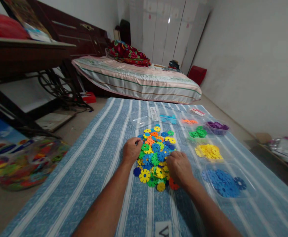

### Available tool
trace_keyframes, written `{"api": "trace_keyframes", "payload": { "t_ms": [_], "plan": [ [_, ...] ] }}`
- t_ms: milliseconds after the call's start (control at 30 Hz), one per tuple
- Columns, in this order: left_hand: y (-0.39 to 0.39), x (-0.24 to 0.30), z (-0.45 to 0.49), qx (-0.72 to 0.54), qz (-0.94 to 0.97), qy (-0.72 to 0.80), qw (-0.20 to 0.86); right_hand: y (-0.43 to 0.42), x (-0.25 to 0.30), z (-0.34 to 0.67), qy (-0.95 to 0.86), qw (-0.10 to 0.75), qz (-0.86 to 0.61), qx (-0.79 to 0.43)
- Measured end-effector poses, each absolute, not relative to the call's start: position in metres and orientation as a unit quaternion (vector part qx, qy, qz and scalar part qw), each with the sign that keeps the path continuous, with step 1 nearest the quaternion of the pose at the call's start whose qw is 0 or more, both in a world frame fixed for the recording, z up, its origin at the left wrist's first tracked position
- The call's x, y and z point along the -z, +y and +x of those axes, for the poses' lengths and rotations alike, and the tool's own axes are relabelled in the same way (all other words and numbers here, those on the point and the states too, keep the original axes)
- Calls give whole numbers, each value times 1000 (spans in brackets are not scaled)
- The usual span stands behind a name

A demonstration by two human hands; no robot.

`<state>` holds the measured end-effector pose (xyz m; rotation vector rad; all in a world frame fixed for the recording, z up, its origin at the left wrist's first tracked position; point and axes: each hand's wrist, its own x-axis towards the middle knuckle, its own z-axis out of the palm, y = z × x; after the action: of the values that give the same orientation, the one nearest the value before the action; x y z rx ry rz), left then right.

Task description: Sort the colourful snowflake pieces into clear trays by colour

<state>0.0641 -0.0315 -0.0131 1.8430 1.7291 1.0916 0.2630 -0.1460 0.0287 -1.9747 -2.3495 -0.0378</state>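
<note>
A pile of mixed coloured snowflake discs [156, 153] lies on the blue striped cloth [89, 164]. My left hand [132, 149] rests at the pile's left edge, fingers curled closed; what it pinches, if anything, is hidden. My right hand [179, 168] sits knuckles-up on the pile's right side, fingers curled down onto the discs. To the right lie sorted groups in clear trays: blue discs [224, 182], yellow discs [208, 151], green discs [198, 132], purple discs [217, 125], orange discs [189, 121] and light blue discs [168, 118].
A mattress [136, 77] with a red bundle lies beyond the cloth. A dark sewing-machine table [27, 62] stands at the left, with a colourful bag of toys [27, 161] on the floor. A white wall runs along the right.
</note>
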Motion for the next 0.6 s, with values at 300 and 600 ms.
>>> {"api": "trace_keyframes", "payload": {
  "t_ms": [300, 600],
  "plan": [
    [-31, 13, 64, -385, 654, 623, 191, -145, -31, 291, -751, 172, -623, 135],
    [-30, 14, 65, -381, 654, 627, 184, -152, -59, 332, -639, 238, -716, 147]
  ]
}}
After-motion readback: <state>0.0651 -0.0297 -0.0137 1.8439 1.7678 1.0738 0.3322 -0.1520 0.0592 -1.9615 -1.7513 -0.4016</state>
